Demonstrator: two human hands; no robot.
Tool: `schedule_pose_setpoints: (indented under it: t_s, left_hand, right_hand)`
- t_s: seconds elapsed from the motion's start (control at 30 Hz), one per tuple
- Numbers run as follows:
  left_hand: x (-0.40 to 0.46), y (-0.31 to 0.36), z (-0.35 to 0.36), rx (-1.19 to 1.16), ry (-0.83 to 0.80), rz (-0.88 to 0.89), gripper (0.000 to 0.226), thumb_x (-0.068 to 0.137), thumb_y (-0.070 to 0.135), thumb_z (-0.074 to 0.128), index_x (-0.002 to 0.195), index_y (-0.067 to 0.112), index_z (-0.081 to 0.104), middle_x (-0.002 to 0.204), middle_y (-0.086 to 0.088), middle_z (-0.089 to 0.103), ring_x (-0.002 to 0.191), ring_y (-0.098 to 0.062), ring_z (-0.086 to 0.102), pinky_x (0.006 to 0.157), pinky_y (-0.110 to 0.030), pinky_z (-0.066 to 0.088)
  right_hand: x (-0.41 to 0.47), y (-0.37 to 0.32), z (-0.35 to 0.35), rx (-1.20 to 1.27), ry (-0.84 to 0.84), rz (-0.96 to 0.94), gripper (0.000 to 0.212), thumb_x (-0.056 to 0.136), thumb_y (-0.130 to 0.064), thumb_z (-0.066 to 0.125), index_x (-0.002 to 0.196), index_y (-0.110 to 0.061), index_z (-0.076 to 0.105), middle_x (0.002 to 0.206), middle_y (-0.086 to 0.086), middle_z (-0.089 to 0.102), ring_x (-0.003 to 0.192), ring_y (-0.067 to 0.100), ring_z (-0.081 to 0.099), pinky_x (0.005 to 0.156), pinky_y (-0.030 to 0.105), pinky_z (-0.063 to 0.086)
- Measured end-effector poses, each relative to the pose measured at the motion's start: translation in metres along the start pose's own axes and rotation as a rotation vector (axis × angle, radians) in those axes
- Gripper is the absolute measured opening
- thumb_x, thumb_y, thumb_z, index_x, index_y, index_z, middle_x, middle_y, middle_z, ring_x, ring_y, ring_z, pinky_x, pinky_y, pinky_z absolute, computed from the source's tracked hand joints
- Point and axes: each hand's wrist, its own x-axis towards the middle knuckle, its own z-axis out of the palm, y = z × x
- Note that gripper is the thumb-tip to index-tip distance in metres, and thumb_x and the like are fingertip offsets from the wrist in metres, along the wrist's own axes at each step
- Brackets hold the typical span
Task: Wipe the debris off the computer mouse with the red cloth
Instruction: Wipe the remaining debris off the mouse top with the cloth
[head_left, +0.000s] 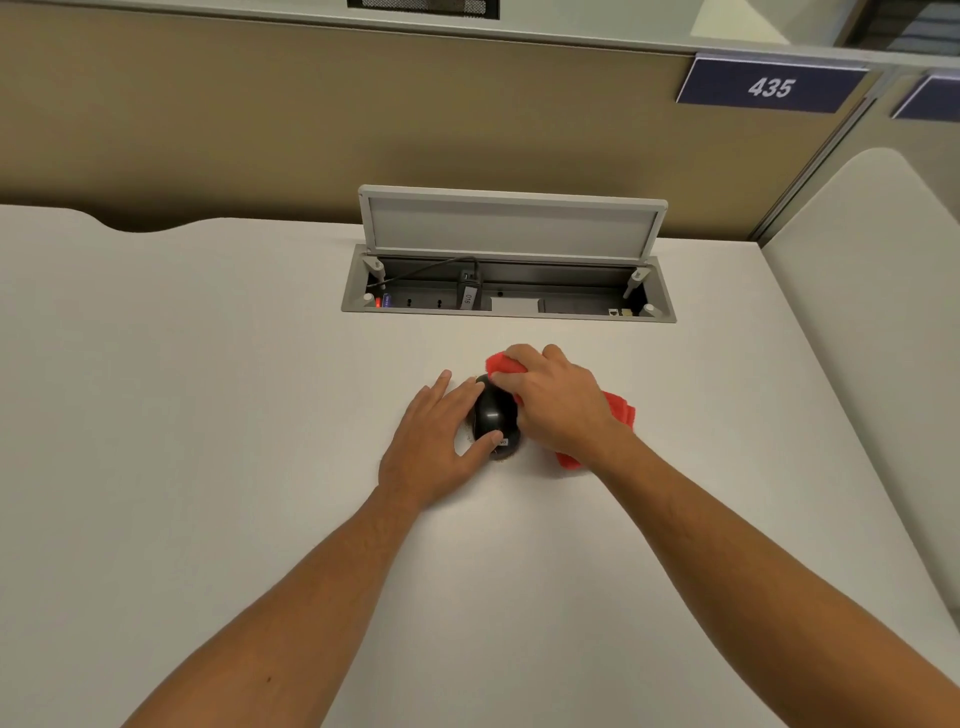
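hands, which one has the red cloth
The right hand grips the red cloth against the far end of the black mouse. The left hand holds no cloth, only steadies the mouse.

White worktop (208, 415) with open grey cable hatch (509, 280), lid raised. Tan partition wall (260, 130) behind, bearing blue plate (769, 85) numbered 435. Lighting even.

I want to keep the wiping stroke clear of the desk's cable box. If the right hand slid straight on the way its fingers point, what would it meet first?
Probably nothing soon: the right hand, gripping the red cloth on the computer mouse, points up-left over bare desk, likely passing left of the open cable box.
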Motion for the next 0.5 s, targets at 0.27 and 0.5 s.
schedule_pose_setpoints:
  t_s: [0.27, 0.5]
  left_hand:
    - [0.000, 0.000, -0.001, 0.000, -0.002, 0.001, 0.069, 0.092, 0.068, 0.042, 0.150, 0.031, 0.034, 0.155, 0.012, 0.037, 0.151, -0.014, 0.015, 0.122, -0.036, 0.015]
    - [0.000, -0.002, 0.001, 0.004, 0.012, 0.003, 0.068, 0.092, 0.067, 0.043, 0.149, 0.031, 0.035, 0.154, 0.012, 0.039, 0.150, -0.014, 0.016, 0.122, -0.037, 0.016]
  right_hand:
    - [0.011, -0.002, 0.009, 0.042, -0.094, 0.065, 0.042, 0.086, -0.028, 0.060, 0.128, -0.029, 0.058, 0.135, 0.000, 0.048, 0.111, 0.025, 0.047, 0.074, 0.033, 0.043]
    - [0.022, -0.004, 0.005, -0.040, -0.111, 0.118, 0.033, 0.088, -0.028, 0.057, 0.120, -0.022, 0.063, 0.127, 0.003, 0.051, 0.107, 0.024, 0.047, 0.067, 0.031, 0.037]
